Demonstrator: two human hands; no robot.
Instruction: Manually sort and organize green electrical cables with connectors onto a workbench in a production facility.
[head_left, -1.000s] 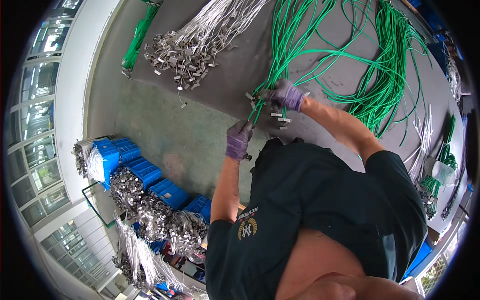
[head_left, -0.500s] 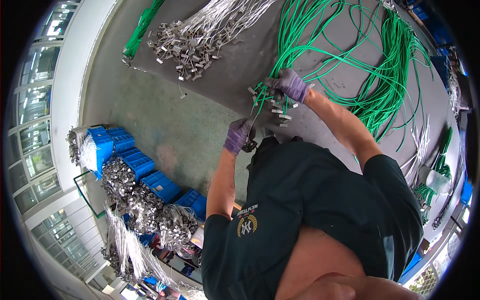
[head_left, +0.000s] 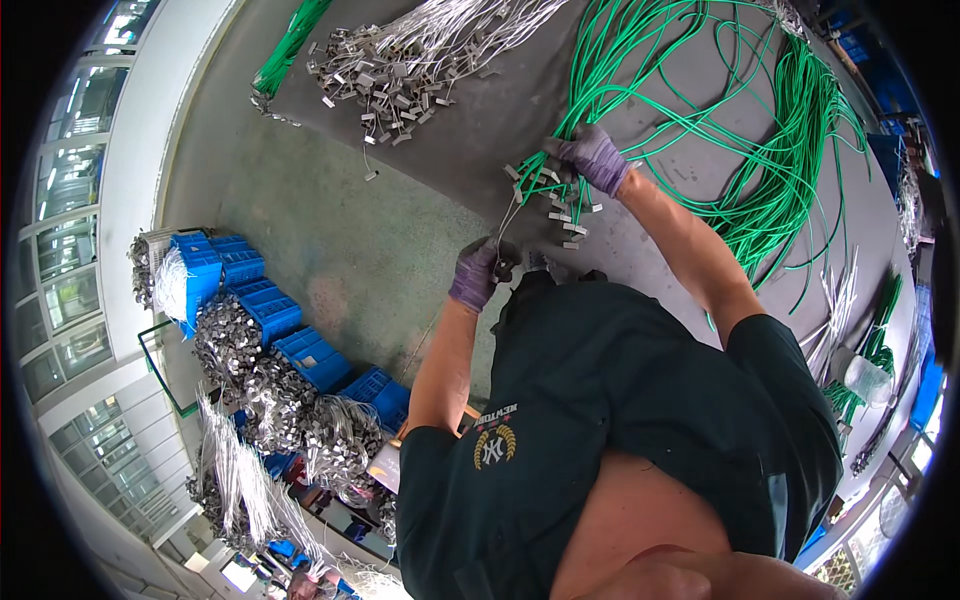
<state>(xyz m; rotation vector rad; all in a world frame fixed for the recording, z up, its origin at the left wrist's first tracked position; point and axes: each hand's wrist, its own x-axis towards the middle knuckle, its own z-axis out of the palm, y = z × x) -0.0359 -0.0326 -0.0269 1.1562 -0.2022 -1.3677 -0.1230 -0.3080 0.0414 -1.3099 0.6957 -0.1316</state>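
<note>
My right hand (head_left: pixel 596 160), in a purple-grey glove, is closed round a bunch of green cables (head_left: pixel 598 104) close to their ends. Below and left of it, small silvery metal end pieces (head_left: pixel 573 228) stick out at the table's near edge. My left hand (head_left: pixel 474 276), gloved alike, is pinched on thin grey wires (head_left: pixel 511 217) that stretch up toward the green bunch. Something dark is at the left fingertips, too small to make out. The lengths of the green cables loop away across the grey table (head_left: pixel 500 130).
A pile of white wires with metal ends (head_left: pixel 390 90) lies at the table's far left. A big green cable bundle (head_left: pixel 790 150) lies on the right. Beyond the table edge, blue crates (head_left: pixel 310 355) stand on the floor beside heaps of metal-ended wires (head_left: pixel 270 390).
Both hands stay closed. My right hand has shifted slightly right and up with the green cables, while the left keeps nearly its place, the thin wires still running between them.
</note>
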